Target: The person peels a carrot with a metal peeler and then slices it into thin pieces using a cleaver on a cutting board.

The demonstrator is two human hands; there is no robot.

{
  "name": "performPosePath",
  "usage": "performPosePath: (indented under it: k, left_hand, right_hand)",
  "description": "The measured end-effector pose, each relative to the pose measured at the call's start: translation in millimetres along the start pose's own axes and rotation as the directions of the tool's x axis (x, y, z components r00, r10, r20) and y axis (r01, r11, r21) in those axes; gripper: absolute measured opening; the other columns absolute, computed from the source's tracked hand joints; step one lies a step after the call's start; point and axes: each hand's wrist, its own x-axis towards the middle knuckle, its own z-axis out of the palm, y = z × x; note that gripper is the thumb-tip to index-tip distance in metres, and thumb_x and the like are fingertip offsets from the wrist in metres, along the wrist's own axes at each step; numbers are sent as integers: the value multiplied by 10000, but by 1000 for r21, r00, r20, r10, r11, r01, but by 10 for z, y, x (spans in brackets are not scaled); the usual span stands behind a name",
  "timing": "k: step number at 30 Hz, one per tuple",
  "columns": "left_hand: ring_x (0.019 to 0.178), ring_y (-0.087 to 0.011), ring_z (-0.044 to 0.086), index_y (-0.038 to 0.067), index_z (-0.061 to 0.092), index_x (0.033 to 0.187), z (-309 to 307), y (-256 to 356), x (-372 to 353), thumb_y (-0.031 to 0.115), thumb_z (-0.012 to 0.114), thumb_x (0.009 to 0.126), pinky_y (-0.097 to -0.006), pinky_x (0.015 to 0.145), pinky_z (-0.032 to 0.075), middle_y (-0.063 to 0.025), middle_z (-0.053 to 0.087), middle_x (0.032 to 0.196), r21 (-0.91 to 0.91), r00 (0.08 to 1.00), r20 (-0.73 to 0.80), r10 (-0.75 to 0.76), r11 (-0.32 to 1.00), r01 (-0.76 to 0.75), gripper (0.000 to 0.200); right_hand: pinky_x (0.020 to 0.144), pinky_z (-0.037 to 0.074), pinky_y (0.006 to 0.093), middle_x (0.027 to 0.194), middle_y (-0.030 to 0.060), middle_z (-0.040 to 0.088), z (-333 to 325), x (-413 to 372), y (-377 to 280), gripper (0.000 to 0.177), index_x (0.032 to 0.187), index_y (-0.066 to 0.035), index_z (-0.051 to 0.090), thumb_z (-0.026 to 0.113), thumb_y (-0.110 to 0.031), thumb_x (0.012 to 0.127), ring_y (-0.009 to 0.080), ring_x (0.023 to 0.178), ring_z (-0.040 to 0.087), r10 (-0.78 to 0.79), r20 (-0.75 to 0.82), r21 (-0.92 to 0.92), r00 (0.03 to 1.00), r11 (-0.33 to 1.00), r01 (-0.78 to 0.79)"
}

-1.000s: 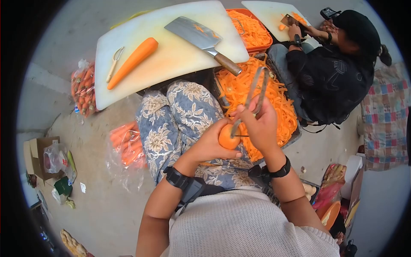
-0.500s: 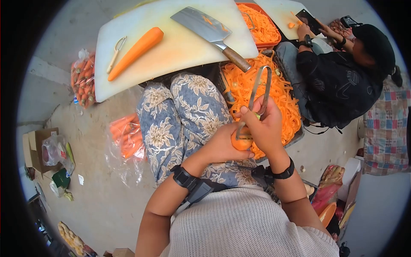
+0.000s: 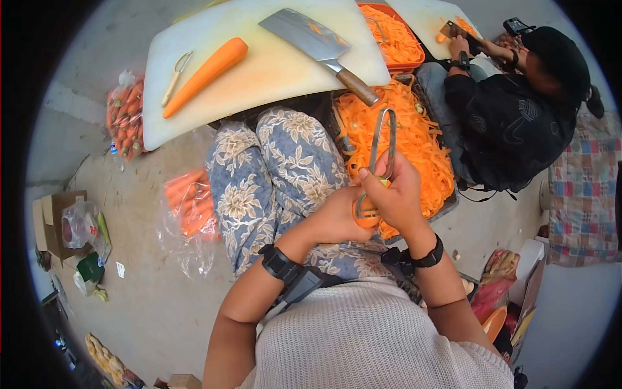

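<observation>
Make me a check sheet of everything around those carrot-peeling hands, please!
Surface: white cutting board bears a cleaver, a whole carrot and a small peeler.
Job's things: carrot stub with metal peeler against it; tray of carrot shavings by the knees.
Clutter: bags of carrots and a cardboard box on the concrete floor.
Hands: left hand grips the carrot stub; right hand grips the metal peeler.
Cables: nothing seen.
Surroundings: another person in black works at a second board.

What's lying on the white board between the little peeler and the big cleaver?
A whole carrot lies aslant between the little peeler and the cleaver on the white board, seen in the head view.
</observation>
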Motion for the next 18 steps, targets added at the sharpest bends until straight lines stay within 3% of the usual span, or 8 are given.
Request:
performPosePath:
  k: [3,6,8,10,11,12,15,18]
  left_hand:
    - [756,-119,628,19,613,919,9,-59,12,46,738,655,-261,687,502,-21,660,824,-26,1000,29,12,1000,-12,293]
    - [749,-131,625,35,617,918,-13,-57,17,46,737,651,-274,691,505,-25,655,818,-48,998,65,16,999,-13,293]
    - [757,-141,624,52,613,904,-13,-1,-46,38,735,644,-280,701,506,-36,649,836,199,950,193,246,938,-283,289]
    - [776,-138,622,56,607,895,20,26,-130,32,737,642,-278,715,505,-42,646,847,228,948,189,257,927,-297,286]
    - [795,-134,620,61,601,886,30,35,-134,26,738,640,-277,728,505,-48,643,858,251,947,151,284,915,-314,284]
    - [848,-119,611,63,587,887,-102,17,-99,24,745,643,-267,754,497,-39,637,870,62,977,148,150,985,-161,294]
    - [872,-117,601,67,574,908,-160,-20,-84,24,763,633,-263,758,493,-24,624,860,-214,987,157,27,977,7,337]
    - [930,-136,576,63,548,1003,-130,-19,-32,50,790,626,-279,803,467,-32,601,988,-35,988,115,100,995,-96,448]
  right_hand:
    - [514,400,284,613,28,514,-30,-7,45,310,759,-59,469,744,-200,771,102,556,465,-16,49,19,999,1000,15]
    - [579,509,237,663,27,579,-34,21,13,214,798,-64,445,648,-71,863,99,598,602,55,99,205,994,976,-75]
    - [556,517,253,624,30,561,-114,115,262,213,800,-63,454,648,-110,874,128,560,611,18,-116,-164,993,986,-37]
    - [562,541,283,627,51,571,-401,253,475,262,762,-56,438,649,-165,872,164,595,658,336,-202,236,920,928,-288]
    - [560,543,296,624,60,575,-593,265,686,261,761,-60,439,642,-173,882,176,582,656,304,-278,218,911,944,-248]
    - [558,546,308,620,68,579,-654,323,660,262,760,-64,440,634,-181,891,187,568,653,266,-344,192,900,959,-209]
    - [569,546,312,617,65,583,-784,230,544,232,768,-71,454,613,-162,910,191,584,660,213,-353,276,911,954,-116]
    - [602,544,308,716,75,604,-598,205,316,188,820,-66,458,612,-122,911,192,636,673,209,-299,303,931,946,-115]
